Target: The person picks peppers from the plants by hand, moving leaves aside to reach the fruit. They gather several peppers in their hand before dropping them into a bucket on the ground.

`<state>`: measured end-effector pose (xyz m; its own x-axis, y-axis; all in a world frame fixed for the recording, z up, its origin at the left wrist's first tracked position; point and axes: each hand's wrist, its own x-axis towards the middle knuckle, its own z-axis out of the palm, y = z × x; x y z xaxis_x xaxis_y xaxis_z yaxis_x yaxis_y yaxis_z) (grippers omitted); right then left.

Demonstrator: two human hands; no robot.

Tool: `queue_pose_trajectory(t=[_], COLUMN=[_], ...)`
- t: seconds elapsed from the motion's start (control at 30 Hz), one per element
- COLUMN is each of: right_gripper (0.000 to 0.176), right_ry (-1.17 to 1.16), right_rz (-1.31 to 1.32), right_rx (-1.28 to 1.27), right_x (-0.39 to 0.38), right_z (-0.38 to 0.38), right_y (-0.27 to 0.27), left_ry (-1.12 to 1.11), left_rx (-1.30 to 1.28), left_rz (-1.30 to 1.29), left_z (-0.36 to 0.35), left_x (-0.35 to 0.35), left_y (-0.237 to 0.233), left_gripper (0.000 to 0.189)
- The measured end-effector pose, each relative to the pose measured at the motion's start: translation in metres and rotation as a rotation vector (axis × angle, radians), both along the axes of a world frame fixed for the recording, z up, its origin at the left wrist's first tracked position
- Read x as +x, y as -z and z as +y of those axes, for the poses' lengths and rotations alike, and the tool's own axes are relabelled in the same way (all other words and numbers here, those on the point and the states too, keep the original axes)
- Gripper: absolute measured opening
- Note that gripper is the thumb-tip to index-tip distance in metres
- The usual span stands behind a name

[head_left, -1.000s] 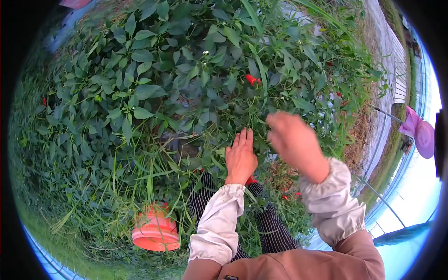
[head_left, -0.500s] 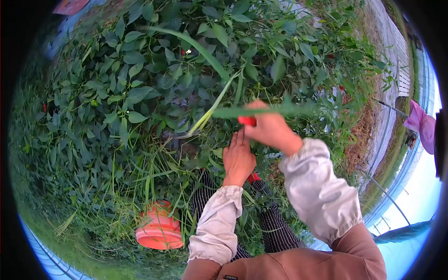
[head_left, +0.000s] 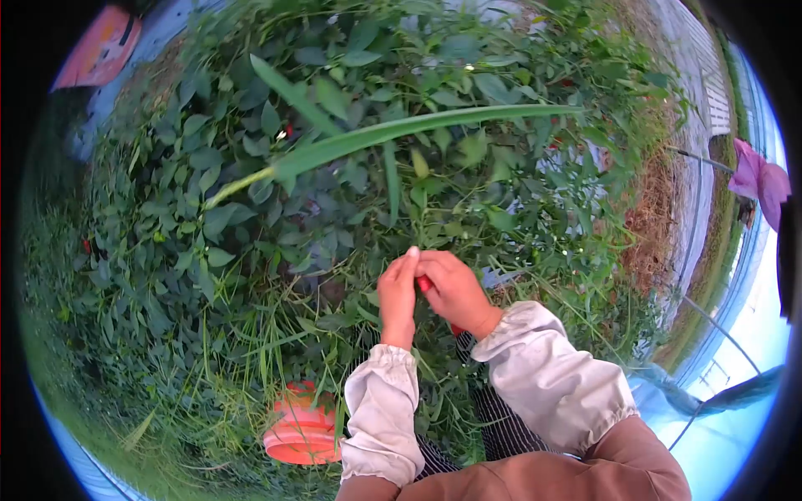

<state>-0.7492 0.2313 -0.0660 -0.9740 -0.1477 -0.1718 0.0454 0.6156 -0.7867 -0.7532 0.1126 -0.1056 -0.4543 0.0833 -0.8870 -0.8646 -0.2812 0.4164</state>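
Note:
My left hand (head_left: pixel 398 292) and my right hand (head_left: pixel 458 294) meet low in front of me among leafy pepper plants (head_left: pixel 225 250). Thumb and fingers of the left are pinched together at a thin green stem; what sits in the pinch is hidden. A small red object (head_left: pixel 424 285) pokes out of my right hand's closed fingers, most of it covered, so I cannot tell its kind. Beyond both hands, a long-bladed grass weed (head_left: pixel 393 134) with a pale stalk stretches across the foliage, apart from my fingers.
An orange bucket (head_left: pixel 302 447) lies tilted among grass at lower left. Cut-looking straw (head_left: pixel 652 217) and a grey ground sheet (head_left: pixel 689 167) border the plants on the right. Purple cloth (head_left: pixel 758 179) hangs at far right; a pink container (head_left: pixel 100 46) shows at upper left.
The grass weed has moved left, its pale stalk now farther from my hands. My right hand has come down beside the left, whose fingers have gone from outstretched to pinched.

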Motion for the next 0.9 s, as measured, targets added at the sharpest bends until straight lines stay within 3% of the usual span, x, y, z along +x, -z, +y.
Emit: queue_pose_trajectory(t=[0.17, 0.23, 0.37, 0.47, 0.57, 0.67, 0.73, 0.8, 0.83, 0.9], right_gripper=[0.024, 0.022, 0.017, 0.016, 0.013, 0.008, 0.007, 0.010, 0.020, 0.022], right_ry=[0.215, 0.340, 0.356, 0.258, 0.191, 0.394, 0.609, 0.498, 0.331, 0.302], right_rz=[-0.037, -0.121, -0.093, -0.076, -0.320, -0.374, -0.385, -0.227, -0.224, -0.141], right_rx=[-0.156, -0.244, -0.203, -0.148, -0.417, -0.545, -0.423, 0.113, 0.348, 0.447], right_x=[0.013, 0.017, 0.025, 0.031, 0.028, 0.013, -0.008, -0.022, -0.017, 0.006], right_z=[-0.014, -0.017, -0.017, -0.012, 0.015, 0.052, 0.070, 0.090, 0.101, 0.089], right_y=[0.008, 0.005, -0.004, -0.032, -0.077, -0.108, -0.114, -0.091, -0.080, -0.059], left_ry=[-0.199, -0.191, -0.215, -0.254, -0.289, -0.257, -0.239, -0.211, -0.204, -0.176], left_rx=[0.117, 0.107, 0.061, -0.045, -0.167, -0.144, -0.195, -0.156, -0.162, -0.189], left_rz=[-0.043, -0.062, -0.134, -0.153, -0.104, 0.002, 0.036, 0.066, 0.062, 0.097], left_z=[-0.002, 0.000, -0.002, 0.001, -0.006, -0.023, -0.021, -0.023, -0.025, -0.025], left_x=[-0.005, -0.007, 0.001, -0.001, 0.001, 0.007, 0.004, 0.005, 0.008, 0.011], left_y=[0.001, 0.002, 0.020, 0.016, 0.012, 0.022, 0.018, 0.018, 0.020, 0.027], left_gripper=[0.013, 0.012, 0.021, 0.030, 0.019, 0.009, 0.005, 0.008, 0.008, 0.008])
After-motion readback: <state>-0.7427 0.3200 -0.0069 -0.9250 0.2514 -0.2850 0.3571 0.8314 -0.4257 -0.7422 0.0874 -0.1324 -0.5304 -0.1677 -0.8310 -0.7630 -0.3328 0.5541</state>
